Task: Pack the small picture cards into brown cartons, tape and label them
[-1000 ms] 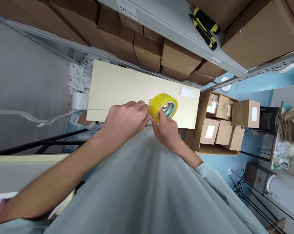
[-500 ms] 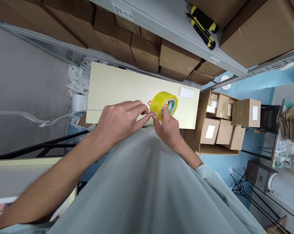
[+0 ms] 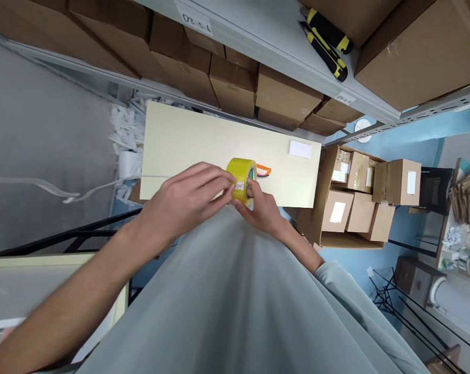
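Note:
A roll of yellow packing tape point(image 3: 235, 167) is held upright over the front edge of the cream tabletop point(image 3: 180, 135). My right hand point(image 3: 261, 209) grips it from the right, with fingers reaching into the core. On the roll's other side, my left hand point(image 3: 194, 195) has thumb and fingertips pinched against the outer tape surface, beside a small white printed label point(image 3: 238, 185). Whether a loose tape end is between those fingertips is hidden. Just behind the roll lies an orange-edged object point(image 3: 263, 170), mostly covered, so its kind is unclear.
A white card point(image 3: 300, 149) lies on the tabletop's right part. Two box cutters point(image 3: 326, 44) rest on the shelf above, beside cardboard boxes. To the right, a large open carton point(image 3: 324, 197) holds several small boxes. A white strap point(image 3: 98, 188) runs in from the left.
Both hands have shifted slightly left with the tape roll, which has turned so its printed inner side shows less. Its white label and more of the orange-edged object have come into view.

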`<action>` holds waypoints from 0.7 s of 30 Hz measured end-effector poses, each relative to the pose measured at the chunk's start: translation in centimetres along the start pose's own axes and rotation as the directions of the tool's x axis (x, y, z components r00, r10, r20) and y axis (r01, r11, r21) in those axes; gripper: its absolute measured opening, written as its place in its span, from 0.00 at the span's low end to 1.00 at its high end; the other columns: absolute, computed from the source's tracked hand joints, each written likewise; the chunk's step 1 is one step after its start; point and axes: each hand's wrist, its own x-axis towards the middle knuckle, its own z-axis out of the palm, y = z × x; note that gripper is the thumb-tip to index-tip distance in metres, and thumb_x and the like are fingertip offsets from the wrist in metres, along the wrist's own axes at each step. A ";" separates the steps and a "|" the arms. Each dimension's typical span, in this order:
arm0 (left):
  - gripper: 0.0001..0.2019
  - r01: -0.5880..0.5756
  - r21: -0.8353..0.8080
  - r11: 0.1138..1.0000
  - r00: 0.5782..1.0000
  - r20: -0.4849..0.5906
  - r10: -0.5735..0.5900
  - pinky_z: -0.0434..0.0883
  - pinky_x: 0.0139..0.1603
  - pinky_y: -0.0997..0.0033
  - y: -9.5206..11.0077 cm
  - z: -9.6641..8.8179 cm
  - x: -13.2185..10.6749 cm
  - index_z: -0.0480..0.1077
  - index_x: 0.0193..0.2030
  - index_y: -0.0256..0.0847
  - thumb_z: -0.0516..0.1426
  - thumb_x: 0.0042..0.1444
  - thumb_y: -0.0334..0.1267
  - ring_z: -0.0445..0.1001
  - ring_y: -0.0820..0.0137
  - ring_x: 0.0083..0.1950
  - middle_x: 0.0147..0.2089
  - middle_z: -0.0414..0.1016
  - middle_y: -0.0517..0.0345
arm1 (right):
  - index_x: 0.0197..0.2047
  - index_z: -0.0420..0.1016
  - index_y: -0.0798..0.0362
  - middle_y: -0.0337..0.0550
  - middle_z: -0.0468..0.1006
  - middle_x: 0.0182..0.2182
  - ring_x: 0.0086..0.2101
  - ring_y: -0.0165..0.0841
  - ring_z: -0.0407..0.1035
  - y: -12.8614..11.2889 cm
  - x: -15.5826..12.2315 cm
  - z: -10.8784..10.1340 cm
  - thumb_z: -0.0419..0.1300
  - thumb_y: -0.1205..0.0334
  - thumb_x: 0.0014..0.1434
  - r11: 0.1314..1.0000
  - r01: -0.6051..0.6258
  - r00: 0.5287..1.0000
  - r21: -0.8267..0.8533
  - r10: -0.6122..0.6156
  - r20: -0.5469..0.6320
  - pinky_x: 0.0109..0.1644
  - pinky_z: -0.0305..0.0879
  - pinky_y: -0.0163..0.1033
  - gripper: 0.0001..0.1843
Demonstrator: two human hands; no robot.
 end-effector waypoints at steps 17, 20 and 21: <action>0.07 -0.136 0.098 0.986 0.984 -0.101 0.146 0.83 0.53 0.69 0.9 0.9 -0.5 0.78 0.41 0.48 0.60 0.72 0.33 0.88 0.66 0.51 0.47 0.88 0.59 | 0.78 0.56 0.56 0.50 0.86 0.41 0.37 0.42 0.84 -0.9 -0.1 1.2 0.58 0.48 0.79 0.947 -0.113 0.991 -0.299 0.085 -0.106 0.38 0.76 0.39 0.35; 0.06 -0.197 0.139 0.971 0.950 -0.216 0.224 0.82 0.50 0.72 0.8 0.6 0.0 0.78 0.41 0.47 0.63 0.69 0.31 0.88 0.69 0.46 0.45 0.88 0.61 | 0.82 0.51 0.54 0.54 0.85 0.49 0.44 0.43 0.84 -1.2 -0.2 0.7 0.60 0.47 0.79 0.967 -0.057 0.997 -0.249 0.044 -0.059 0.45 0.78 0.41 0.39; 0.06 -0.210 0.172 0.962 0.931 -0.265 0.251 0.81 0.47 0.74 0.7 0.4 0.3 0.78 0.42 0.46 0.64 0.68 0.30 0.88 0.71 0.43 0.45 0.88 0.62 | 0.83 0.50 0.52 0.55 0.84 0.53 0.47 0.44 0.83 -1.2 -0.2 0.4 0.59 0.46 0.79 0.979 -0.011 1.000 -0.202 0.005 -0.028 0.48 0.79 0.43 0.40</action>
